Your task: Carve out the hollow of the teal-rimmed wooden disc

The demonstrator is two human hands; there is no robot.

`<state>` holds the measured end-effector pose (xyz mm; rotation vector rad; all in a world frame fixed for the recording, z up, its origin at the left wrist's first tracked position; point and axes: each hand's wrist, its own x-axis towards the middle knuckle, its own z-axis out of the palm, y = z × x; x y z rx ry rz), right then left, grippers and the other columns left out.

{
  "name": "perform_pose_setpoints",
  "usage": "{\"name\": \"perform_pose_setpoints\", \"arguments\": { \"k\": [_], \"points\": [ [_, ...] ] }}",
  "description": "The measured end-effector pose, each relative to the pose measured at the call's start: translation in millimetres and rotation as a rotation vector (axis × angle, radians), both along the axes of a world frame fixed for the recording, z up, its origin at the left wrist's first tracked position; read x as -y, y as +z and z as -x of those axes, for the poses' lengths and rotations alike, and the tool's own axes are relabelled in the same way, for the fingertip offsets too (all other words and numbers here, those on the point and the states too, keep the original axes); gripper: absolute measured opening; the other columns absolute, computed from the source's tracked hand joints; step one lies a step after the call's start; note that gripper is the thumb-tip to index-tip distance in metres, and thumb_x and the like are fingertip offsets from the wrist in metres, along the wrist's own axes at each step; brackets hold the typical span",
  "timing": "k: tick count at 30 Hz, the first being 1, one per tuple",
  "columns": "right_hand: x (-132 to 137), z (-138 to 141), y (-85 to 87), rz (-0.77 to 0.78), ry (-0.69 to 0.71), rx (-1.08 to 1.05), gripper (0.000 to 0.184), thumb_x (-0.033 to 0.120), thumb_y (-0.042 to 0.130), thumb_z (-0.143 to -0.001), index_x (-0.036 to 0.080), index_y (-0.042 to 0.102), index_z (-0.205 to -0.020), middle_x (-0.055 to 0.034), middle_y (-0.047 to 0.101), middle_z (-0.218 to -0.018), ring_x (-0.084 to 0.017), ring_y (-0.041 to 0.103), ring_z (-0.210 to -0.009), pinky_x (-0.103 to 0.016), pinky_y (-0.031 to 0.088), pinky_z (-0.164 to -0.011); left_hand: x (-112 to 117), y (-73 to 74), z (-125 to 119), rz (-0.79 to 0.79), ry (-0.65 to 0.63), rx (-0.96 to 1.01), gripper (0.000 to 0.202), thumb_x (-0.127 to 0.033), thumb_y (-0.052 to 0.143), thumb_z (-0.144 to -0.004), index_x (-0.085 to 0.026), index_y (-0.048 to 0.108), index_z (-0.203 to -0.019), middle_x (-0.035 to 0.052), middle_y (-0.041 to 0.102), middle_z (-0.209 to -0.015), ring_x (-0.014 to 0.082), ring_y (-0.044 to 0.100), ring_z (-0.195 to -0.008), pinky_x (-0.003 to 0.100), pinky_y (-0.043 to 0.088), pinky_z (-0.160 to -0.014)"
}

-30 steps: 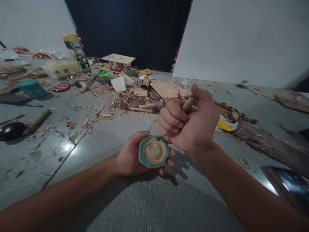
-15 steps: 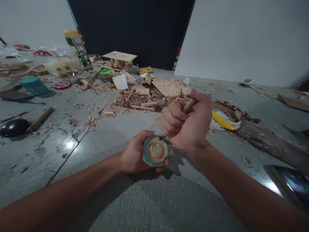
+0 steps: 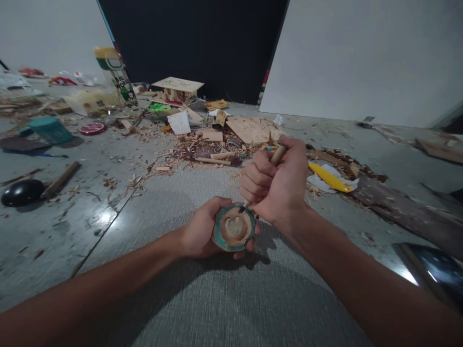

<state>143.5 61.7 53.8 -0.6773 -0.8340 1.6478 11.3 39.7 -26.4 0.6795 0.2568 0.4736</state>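
Observation:
My left hand [image 3: 204, 229] is closed around the edge of a small round wooden piece [image 3: 220, 236], thumb on its top edge and fingertips showing on its far side. The piece has a teal rim, a carved-out ring and a raised heart shape in its middle. My right hand [image 3: 275, 180] is wrapped in a fist round a wood carving tool [image 3: 279, 155]. The tool's wooden handle sticks out above the fist. Its dark metal tip points down to the upper part of the carved ring; I cannot tell whether it cuts in.
Wood shavings and scraps lie across the floor ahead, with a plywood board [image 3: 249, 130] among them. A yellow-handled tool [image 3: 331, 178] lies to the right, and a glossy dark flat object [image 3: 434, 267] nearer. On the left are a black-headed mallet [image 3: 23, 191] and a teal block [image 3: 50, 130].
My right hand has shifted slightly left, and the carving tool's tip shows more plainly at the ring. The wooden piece has tilted a little in my left hand.

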Motion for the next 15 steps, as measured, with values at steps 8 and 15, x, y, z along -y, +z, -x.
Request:
{"name": "perform_pose_setpoints", "arguments": {
  "k": [8, 15],
  "points": [
    [-1, -2, 3.1, 0.076, 0.003, -0.004, 0.061, 0.065, 0.044, -0.082, 0.025, 0.018, -0.045, 0.0087, 0.009, -0.040, -0.007, 0.005, -0.032, -0.026, 0.007, -0.030, 1, 2.1, 0, -0.035, 0.013, -0.018, 0.054, -0.043, 0.031, -0.088, -0.006, 0.066, -0.103, 0.0156, 0.067, -0.084, 0.0189, 0.055, -0.063, 0.029, 0.041, -0.055],
    [9, 2, 10.2, -0.065, -0.012, 0.021, 0.066, 0.071, 0.040, -0.083, 0.024, 0.020, -0.041, 0.0071, 0.009, -0.040, -0.007, 0.007, -0.033, -0.027, 0.009, -0.031, -2, -3.2, 3, -0.013, 0.019, 0.080, 0.057, -0.046, 0.028, -0.091, -0.006, 0.068, -0.096, 0.0171, 0.069, -0.086, 0.0217, 0.062, -0.071, 0.031, 0.046, -0.060]
  ]
}}
